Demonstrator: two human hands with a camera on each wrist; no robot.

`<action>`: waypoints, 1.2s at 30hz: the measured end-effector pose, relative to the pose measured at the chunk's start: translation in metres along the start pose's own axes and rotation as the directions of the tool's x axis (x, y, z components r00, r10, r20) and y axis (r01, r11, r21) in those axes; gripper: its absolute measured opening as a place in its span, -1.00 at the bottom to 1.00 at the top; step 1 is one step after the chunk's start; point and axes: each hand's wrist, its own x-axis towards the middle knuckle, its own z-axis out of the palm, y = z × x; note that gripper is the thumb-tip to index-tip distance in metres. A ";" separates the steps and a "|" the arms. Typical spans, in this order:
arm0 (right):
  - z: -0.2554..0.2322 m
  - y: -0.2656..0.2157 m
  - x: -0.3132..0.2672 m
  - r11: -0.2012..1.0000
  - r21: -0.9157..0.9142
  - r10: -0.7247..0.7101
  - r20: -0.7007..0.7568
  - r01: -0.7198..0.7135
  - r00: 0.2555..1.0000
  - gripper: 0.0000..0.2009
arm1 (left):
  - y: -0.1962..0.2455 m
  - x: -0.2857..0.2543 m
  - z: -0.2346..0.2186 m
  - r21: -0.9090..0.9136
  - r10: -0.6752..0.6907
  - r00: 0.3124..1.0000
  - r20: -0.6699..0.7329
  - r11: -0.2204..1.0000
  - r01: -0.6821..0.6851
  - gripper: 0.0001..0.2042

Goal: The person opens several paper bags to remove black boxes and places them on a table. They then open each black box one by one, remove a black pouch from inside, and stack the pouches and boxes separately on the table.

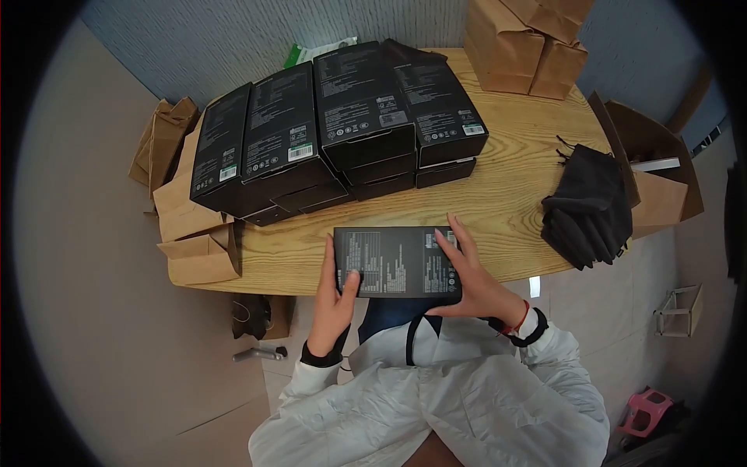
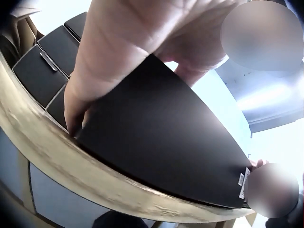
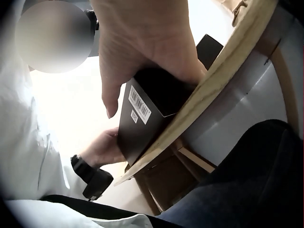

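A flat black box (image 1: 401,263) with white print on its top face lies at the table's front edge, between both hands. My left hand (image 1: 333,311) holds its left end, thumb over the printed face and fingers along the side. At the other end my right hand (image 1: 478,284) spans the box, fingers over the far right corner and thumb by the near side. In the right wrist view, a white barcode label (image 3: 139,104) shows on the box's side below the right hand. The left wrist view shows the left fingers (image 2: 76,111) bent down around the box end.
Similar black boxes (image 1: 280,124) stand stacked at the back of the wooden table (image 1: 513,171). Dark drawstring pouches (image 1: 590,206) lie at the right. Brown paper bags (image 1: 502,50) stand at the back right, with more paper packaging (image 1: 198,233) at the left edge.
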 end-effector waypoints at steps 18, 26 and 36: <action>-0.094 -0.024 -0.051 0.986 -0.065 0.131 -0.241 -0.151 0.962 0.01 | -0.010 0.000 0.019 -0.576 0.093 0.980 0.174 0.817 0.025 -0.42; -0.130 -0.055 0.035 0.972 -0.129 0.022 -0.783 -0.197 0.622 -0.02 | -0.018 0.005 0.030 -0.475 0.071 0.979 0.189 0.880 0.027 -0.57; -0.086 -0.012 0.139 0.860 -0.271 0.072 -0.774 -0.431 0.629 -0.01 | -0.028 0.003 0.033 -0.425 0.052 0.988 0.145 0.905 0.015 -0.69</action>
